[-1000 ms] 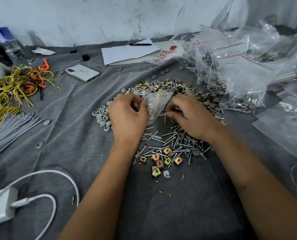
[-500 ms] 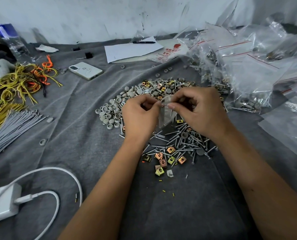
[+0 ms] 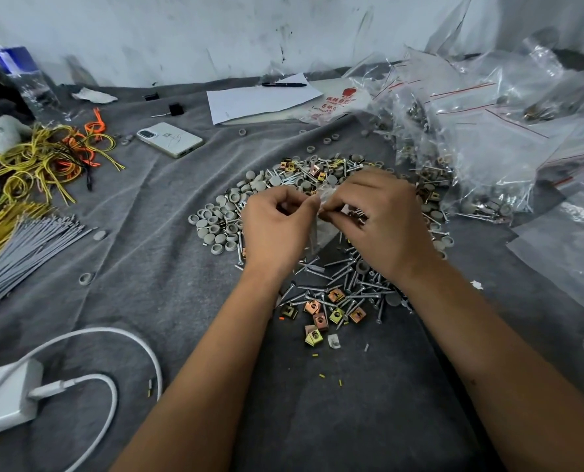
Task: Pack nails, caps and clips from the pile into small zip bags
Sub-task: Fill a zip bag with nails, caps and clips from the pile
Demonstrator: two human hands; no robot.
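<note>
Underneath, a wrinkled grey cloth (image 3: pixel 140 267) is covering the bench. Slim steel nails (image 3: pixel 348 287), round grey caps (image 3: pixel 215 226) and square brassy clips (image 3: pixel 317 310) are lying heaped. Left hand (image 3: pixel 277 229) and right hand (image 3: pixel 382 223) are pinching a thin clear zip bag (image 3: pixel 319 229), hanging long-axis downward above the heap.

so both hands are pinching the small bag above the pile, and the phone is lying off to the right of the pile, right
Not quite. The head view shows the phone to the left of the pile, beyond it on the grey cloth, not to the right. The rest holds: the left hand and the right hand both pinch the small bag above the pile.
</note>
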